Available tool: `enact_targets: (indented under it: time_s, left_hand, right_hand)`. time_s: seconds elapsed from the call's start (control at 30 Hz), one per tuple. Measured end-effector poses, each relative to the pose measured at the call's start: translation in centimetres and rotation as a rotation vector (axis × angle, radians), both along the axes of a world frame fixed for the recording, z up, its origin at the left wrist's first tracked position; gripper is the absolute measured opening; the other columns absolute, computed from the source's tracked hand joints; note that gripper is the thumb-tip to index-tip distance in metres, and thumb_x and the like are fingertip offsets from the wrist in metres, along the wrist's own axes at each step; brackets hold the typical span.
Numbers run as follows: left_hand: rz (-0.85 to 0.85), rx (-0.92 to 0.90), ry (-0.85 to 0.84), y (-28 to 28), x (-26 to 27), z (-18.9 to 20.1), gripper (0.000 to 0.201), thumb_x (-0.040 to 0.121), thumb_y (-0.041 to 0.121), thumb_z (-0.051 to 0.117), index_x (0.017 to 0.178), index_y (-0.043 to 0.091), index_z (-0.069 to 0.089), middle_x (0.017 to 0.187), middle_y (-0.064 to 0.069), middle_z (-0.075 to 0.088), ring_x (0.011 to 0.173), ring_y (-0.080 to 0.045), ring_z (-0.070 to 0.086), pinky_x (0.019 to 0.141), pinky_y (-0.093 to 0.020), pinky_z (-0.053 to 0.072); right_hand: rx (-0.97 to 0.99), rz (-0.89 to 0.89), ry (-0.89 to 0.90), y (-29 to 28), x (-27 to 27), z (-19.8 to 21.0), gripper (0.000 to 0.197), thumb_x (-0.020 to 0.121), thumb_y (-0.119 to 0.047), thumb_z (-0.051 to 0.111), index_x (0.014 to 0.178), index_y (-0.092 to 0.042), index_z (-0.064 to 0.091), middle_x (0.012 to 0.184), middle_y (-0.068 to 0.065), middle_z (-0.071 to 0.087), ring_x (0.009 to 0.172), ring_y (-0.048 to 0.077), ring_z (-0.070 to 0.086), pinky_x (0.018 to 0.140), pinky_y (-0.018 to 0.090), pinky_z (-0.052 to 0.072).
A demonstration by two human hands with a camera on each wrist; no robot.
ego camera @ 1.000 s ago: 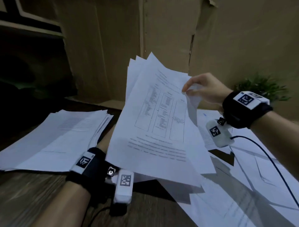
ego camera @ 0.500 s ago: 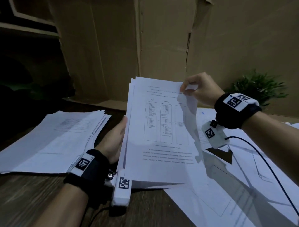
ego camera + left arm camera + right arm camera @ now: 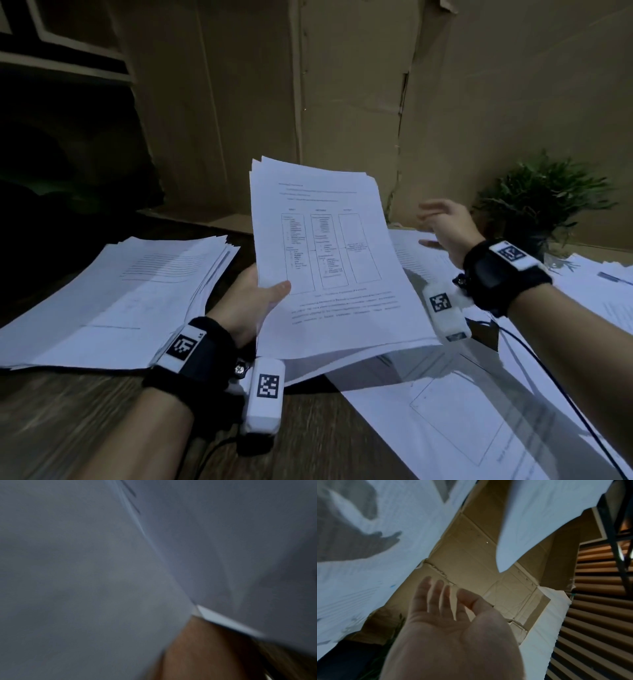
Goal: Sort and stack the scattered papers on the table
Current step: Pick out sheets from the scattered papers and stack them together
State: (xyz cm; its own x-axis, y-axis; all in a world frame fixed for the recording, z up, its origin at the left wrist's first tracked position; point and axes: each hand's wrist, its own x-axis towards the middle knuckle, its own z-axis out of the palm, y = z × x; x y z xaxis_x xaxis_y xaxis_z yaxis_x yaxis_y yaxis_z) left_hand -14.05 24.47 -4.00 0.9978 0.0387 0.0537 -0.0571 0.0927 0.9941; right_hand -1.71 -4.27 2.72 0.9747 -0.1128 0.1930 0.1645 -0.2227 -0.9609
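My left hand (image 3: 263, 294) grips a sheaf of white printed papers (image 3: 329, 260) by its left edge, thumb on the top sheet, and holds it tilted above the table. The top sheet shows a three-column diagram. The left wrist view is filled with blurred grey paper (image 3: 85, 574). My right hand (image 3: 442, 229) hovers to the right of the sheaf with fingers straight and spread, holding nothing; the right wrist view shows its bare palm (image 3: 447, 622) facing up. A stacked pile of papers (image 3: 113, 298) lies on the left. Loose sheets (image 3: 462, 411) lie scattered on the right.
The dark wooden table (image 3: 68, 418) shows at the lower left. A cardboard wall (image 3: 342, 85) stands close behind. A small green potted plant (image 3: 544, 202) sits at the back right. A black cable (image 3: 555, 387) runs from the right wrist across the loose sheets.
My right hand has let go of the sheaf's top right corner and drawn away to the right, fingers spread. The sheaf has squared up and my left hand holds it alone.
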Motion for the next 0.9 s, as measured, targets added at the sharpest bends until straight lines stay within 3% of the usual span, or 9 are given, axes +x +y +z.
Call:
enact_targets:
  time_s: [0.17, 0.27, 0.33, 0.43, 0.5, 0.63, 0.7, 0.8, 0.9]
  left_hand:
    - [0.276, -0.117, 0.036, 0.1, 0.4, -0.2, 0.023, 0.099, 0.003, 0.053, 0.118, 0.012, 0.062, 0.109, -0.004, 0.071, 0.099, -0.024, 0.068, 0.085, -0.040, 0.053]
    - [0.632, -0.191, 0.058, 1.8, 1.2, -0.8, 0.052, 0.081, 0.027, 0.072, 0.125, 0.005, 0.054, 0.118, -0.013, 0.065, 0.104, -0.033, 0.064, 0.097, -0.052, 0.049]
    - [0.743, -0.239, 0.066, 2.7, 1.4, -0.8, 0.055, 0.085, 0.027, 0.070, 0.129, 0.004, 0.049, 0.124, -0.015, 0.061, 0.109, -0.032, 0.062, 0.099, -0.053, 0.048]
    - [0.791, -0.225, 0.088, 2.8, 1.6, -0.6, 0.039, 0.096, 0.015, 0.060, 0.129, 0.001, 0.047, 0.124, -0.016, 0.060, 0.111, -0.030, 0.060, 0.102, -0.049, 0.047]
    - [0.784, -0.243, 0.073, 2.6, 1.7, -0.7, 0.035, 0.097, 0.010, 0.058, 0.129, 0.002, 0.049, 0.125, -0.015, 0.060, 0.109, -0.029, 0.060, 0.101, -0.048, 0.048]
    - [0.760, -0.293, 0.057, 2.4, 1.7, -0.6, 0.035, 0.097, 0.004, 0.056, 0.132, 0.002, 0.049, 0.126, -0.013, 0.060, 0.108, -0.028, 0.060, 0.099, -0.043, 0.048]
    - [0.738, -0.300, 0.047, 2.2, 1.6, -0.5, 0.037, 0.097, 0.004, 0.055, 0.133, 0.002, 0.049, 0.125, -0.012, 0.060, 0.109, -0.028, 0.060, 0.098, -0.041, 0.048]
    - [0.748, -0.309, 0.035, 2.2, 2.0, -0.9, 0.035, 0.097, 0.002, 0.055, 0.132, 0.007, 0.051, 0.120, -0.009, 0.061, 0.105, -0.028, 0.061, 0.097, -0.045, 0.049]
    - [0.758, -0.285, 0.050, 2.5, 2.2, -1.1, 0.028, 0.095, 0.009, 0.060, 0.121, 0.013, 0.052, 0.120, -0.009, 0.063, 0.108, -0.031, 0.061, 0.101, -0.051, 0.047]
  right_hand:
    - [-0.208, 0.032, 0.216, -0.5, -0.2, -2.7, 0.031, 0.096, -0.004, 0.051, 0.126, -0.007, 0.059, 0.097, 0.013, 0.058, 0.093, 0.026, 0.056, 0.083, 0.041, 0.050]
    - [-0.323, 0.033, 0.263, -0.5, -0.3, -3.3, 0.029, 0.097, -0.008, 0.051, 0.124, 0.000, 0.061, 0.113, 0.031, 0.058, 0.104, 0.040, 0.057, 0.090, 0.050, 0.049]
    - [-0.373, 0.043, 0.293, -0.5, -0.1, -3.7, 0.026, 0.097, -0.010, 0.052, 0.115, 0.006, 0.062, 0.110, 0.033, 0.057, 0.094, 0.037, 0.055, 0.079, 0.046, 0.046]
    - [-0.489, 0.077, 0.336, -0.5, 0.1, -4.1, 0.016, 0.092, -0.008, 0.059, 0.098, 0.007, 0.063, 0.092, 0.018, 0.049, 0.081, 0.026, 0.043, 0.070, 0.035, 0.033]
    - [-0.603, 0.116, 0.321, -0.3, 0.2, -4.2, 0.031, 0.090, -0.012, 0.068, 0.107, 0.014, 0.065, 0.090, 0.023, 0.057, 0.077, 0.025, 0.047, 0.067, 0.031, 0.036]
    - [-0.938, 0.273, 0.384, 2.0, -1.3, -3.4, 0.055, 0.083, -0.062, 0.068, 0.080, -0.008, 0.057, 0.079, 0.005, 0.052, 0.072, 0.021, 0.047, 0.065, 0.031, 0.034]
    - [-1.129, 0.324, 0.420, 3.6, -2.0, -3.1, 0.057, 0.079, -0.070, 0.066, 0.072, -0.017, 0.048, 0.072, -0.002, 0.048, 0.068, 0.016, 0.046, 0.066, 0.030, 0.037]
    - [-1.360, 0.339, 0.358, 5.0, -2.7, -2.9, 0.045, 0.082, -0.051, 0.073, 0.073, -0.016, 0.048, 0.076, 0.000, 0.054, 0.078, 0.021, 0.054, 0.073, 0.032, 0.044]
    - [-1.510, 0.262, 0.222, 5.3, -3.2, -2.0, 0.031, 0.087, -0.025, 0.071, 0.074, -0.011, 0.047, 0.075, 0.005, 0.053, 0.074, 0.025, 0.054, 0.065, 0.031, 0.044]
